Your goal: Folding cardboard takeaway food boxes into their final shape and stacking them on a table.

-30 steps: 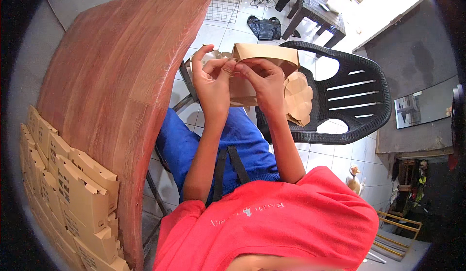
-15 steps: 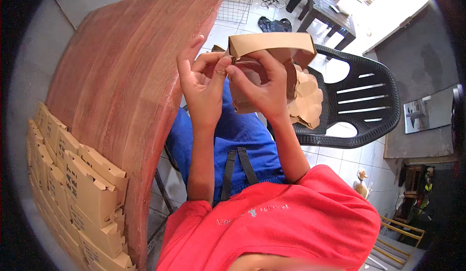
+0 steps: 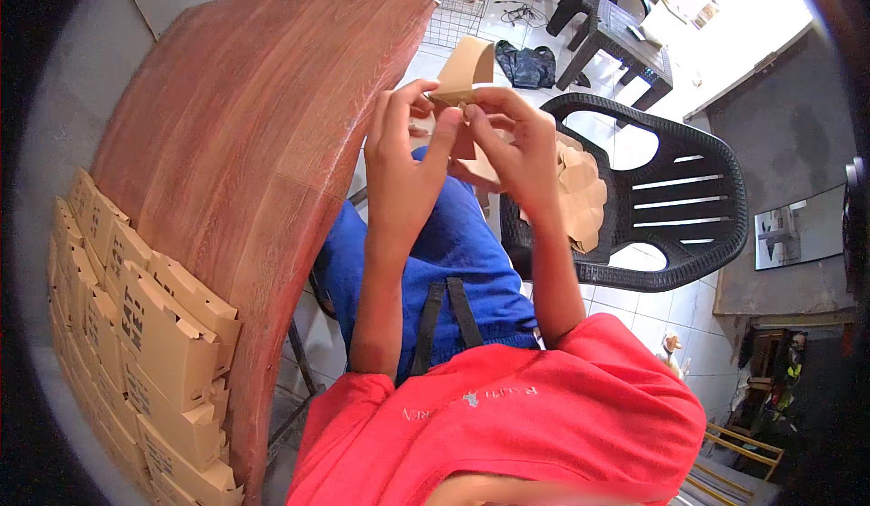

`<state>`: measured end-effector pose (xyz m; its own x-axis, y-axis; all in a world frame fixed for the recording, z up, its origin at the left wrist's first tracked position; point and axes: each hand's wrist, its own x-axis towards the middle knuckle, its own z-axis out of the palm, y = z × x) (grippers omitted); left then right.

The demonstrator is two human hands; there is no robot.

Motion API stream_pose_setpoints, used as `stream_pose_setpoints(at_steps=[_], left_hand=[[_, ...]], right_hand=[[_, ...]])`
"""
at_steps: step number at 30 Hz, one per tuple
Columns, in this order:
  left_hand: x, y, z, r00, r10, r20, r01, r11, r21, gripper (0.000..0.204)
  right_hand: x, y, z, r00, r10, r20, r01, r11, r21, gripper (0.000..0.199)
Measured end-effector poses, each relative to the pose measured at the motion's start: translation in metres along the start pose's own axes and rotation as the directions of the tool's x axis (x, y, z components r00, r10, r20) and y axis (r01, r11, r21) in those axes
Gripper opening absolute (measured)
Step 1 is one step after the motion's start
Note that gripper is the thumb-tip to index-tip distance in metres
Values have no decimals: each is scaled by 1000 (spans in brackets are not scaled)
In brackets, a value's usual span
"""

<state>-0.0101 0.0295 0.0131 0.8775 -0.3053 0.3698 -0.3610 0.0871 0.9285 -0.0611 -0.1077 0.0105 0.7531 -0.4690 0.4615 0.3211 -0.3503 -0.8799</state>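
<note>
Cardboard piece (image 3: pixel 465 76), partly folded, raised above the lap at twelve o'clock of both hands; left hand (image 3: pixel 405 157) and right hand (image 3: pixel 518 148) each pinch it between fingertips; wooden table (image 3: pixel 245 125) at nine o'clock; black plastic chair (image 3: pixel 675 207) holding flat cardboard blanks (image 3: pixel 580 193) at three o'clock.

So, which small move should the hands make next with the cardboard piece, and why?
Probably press the raised flap down. Both the left hand and the right hand pinch the cardboard piece at its fold, and the flap stands up, bent but not flat.
</note>
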Motion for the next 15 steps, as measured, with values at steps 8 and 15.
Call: stream_pose_setpoints(at_steps=[8,15], left_hand=[[4,-6,-27,835,292,467,-435,869,236,48],[2,-4,-15,780,47,625,-76,997,20,61]], right_hand=[[29,-18,-54,681,-83,728,260,956,-134,17],[31,-21,-73,566,162,808,112,956,-270,26]])
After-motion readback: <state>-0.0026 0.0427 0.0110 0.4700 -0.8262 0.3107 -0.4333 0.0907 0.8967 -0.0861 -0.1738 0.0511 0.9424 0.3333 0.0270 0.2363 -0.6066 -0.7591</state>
